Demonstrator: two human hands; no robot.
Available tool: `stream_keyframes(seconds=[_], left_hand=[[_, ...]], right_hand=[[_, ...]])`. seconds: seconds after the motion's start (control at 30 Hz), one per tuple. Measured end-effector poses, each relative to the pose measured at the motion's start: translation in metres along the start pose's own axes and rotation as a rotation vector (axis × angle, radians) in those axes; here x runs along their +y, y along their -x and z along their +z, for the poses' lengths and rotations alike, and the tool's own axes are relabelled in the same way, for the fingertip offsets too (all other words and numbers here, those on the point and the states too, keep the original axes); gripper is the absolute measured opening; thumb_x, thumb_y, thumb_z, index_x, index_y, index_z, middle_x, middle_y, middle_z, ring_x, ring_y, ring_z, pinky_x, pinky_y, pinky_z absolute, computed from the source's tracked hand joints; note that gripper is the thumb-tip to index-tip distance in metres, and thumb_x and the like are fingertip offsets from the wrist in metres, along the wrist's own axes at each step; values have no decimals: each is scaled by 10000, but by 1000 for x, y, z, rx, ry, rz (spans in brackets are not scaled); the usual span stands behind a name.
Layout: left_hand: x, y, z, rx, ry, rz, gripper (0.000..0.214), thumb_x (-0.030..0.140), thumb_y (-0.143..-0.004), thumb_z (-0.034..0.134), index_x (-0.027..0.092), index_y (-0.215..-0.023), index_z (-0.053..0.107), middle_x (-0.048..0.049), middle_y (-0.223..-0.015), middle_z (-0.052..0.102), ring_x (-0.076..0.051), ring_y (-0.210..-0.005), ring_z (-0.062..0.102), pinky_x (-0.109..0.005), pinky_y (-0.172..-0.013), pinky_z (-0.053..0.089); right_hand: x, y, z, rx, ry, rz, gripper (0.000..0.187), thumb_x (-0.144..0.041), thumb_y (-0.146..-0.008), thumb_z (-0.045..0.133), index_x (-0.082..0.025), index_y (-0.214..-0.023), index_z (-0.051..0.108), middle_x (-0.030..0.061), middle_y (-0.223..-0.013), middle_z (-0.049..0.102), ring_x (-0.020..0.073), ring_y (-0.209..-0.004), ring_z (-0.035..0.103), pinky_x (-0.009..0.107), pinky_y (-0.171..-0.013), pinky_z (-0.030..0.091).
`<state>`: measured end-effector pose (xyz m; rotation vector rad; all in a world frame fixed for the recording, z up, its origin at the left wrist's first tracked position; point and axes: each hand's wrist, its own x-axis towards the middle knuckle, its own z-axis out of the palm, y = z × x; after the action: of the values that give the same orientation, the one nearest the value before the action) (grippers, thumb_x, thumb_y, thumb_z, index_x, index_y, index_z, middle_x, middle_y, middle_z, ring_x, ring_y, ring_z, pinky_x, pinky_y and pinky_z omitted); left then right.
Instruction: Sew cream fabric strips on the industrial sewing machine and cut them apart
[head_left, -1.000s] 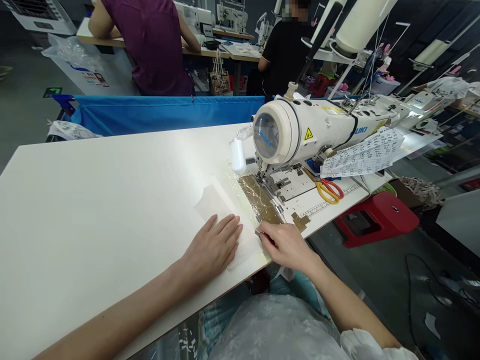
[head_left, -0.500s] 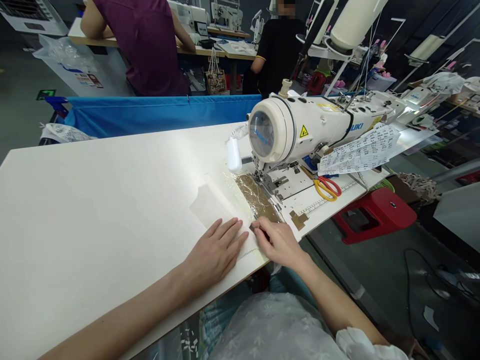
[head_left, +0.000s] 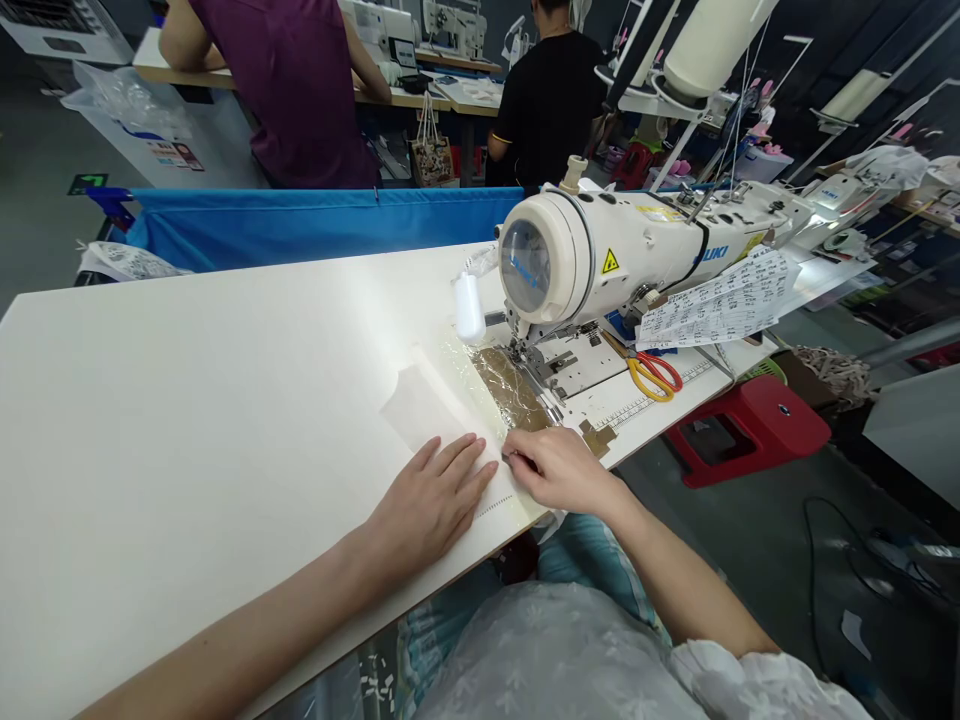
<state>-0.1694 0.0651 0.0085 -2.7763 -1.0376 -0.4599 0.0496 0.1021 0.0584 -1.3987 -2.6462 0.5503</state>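
A thin white piece of fabric [head_left: 424, 405] lies on the pale table in front of the sewing machine [head_left: 600, 255]. My left hand [head_left: 431, 500] rests on it, palm down with the fingers stretched out. Just to the right, my right hand [head_left: 559, 470] is closed in a pinch at the fabric's right edge. A small dark thing shows at its fingertips, too little of it to name. Between this hand and the needle area lies a brown, shiny taped strip [head_left: 514, 388]. A row of small dark marks runs along the table near the front edge.
Scissors [head_left: 651, 378] with yellow and red handles lie on the machine bed. A written paper sheet [head_left: 724, 300] hangs from the machine. A red stool [head_left: 757, 430] stands at the right, and a blue cloth [head_left: 322, 225] hangs behind the table. Two people sit beyond.
My right hand has shifted slightly, its wrist turned a little outward to the right, fingertips still at the fabric edge. My left hand stays put. The person in black has moved left.
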Motion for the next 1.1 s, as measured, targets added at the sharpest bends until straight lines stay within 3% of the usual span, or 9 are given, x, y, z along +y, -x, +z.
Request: stream_keyframes(seconds=[0.1,0.23,0.43,0.67,0.83,0.97,1.1], left_hand=[[0,0,1,10,4,8,364,274,-1021,422,188,-1311,625,-115,-1405,609,-266,-1313,531,-434,-1066,408],[1,1,2,3,-1,7,371,271,-1022,418,171,-1319,615,-126,-1402,607,-283,-1316,524,-444,-1073,402],[2,2,3,9,-5,26,379,272,-1015,423,172,-1335,600,-142,-1396,603,-299,-1319,514,-453,-1079,383],[1,2,4,25,-5,32,380,270,-1003,443,177,-1334,605,-140,-1377,617,-295,-1309,523,-445,-1081,372],[1,3,4,16,-2,12,375,269,-994,466,210,-1332,615,-120,-1382,620,-277,-1307,530,-424,-1075,381],[-3,3,1,-11,14,18,381,273,-998,470,227,-1352,601,-104,-1407,605,-264,-1320,521,-415,-1091,380],[-15,1,-4,-43,-10,-8,401,245,-998,437,196,-1363,594,-117,-1436,581,-291,-1337,510,-463,-1110,377]], right_hand=[[6,3,-3,89,-195,52,116,-152,-896,488,-223,-851,568,-45,-625,582,138,-561,515,243,-568,296],[7,14,10,184,-280,80,135,-242,-960,441,-228,-913,566,-40,-650,596,145,-572,529,247,-580,330],[4,25,33,251,-173,45,214,-257,-1005,382,-205,-1029,588,4,-736,671,160,-616,591,259,-595,346],[6,20,41,316,-75,-46,243,-234,-1000,364,-179,-1022,600,17,-744,679,148,-597,579,258,-561,311],[11,34,28,207,-14,-86,214,-194,-961,384,-187,-912,592,-4,-647,612,141,-559,538,271,-541,254],[16,46,17,118,-14,-53,199,-212,-978,395,-188,-954,592,-23,-613,581,137,-554,537,266,-545,253],[11,34,23,131,59,-13,211,-214,-995,374,-188,-963,580,6,-707,643,149,-613,570,271,-557,260]])
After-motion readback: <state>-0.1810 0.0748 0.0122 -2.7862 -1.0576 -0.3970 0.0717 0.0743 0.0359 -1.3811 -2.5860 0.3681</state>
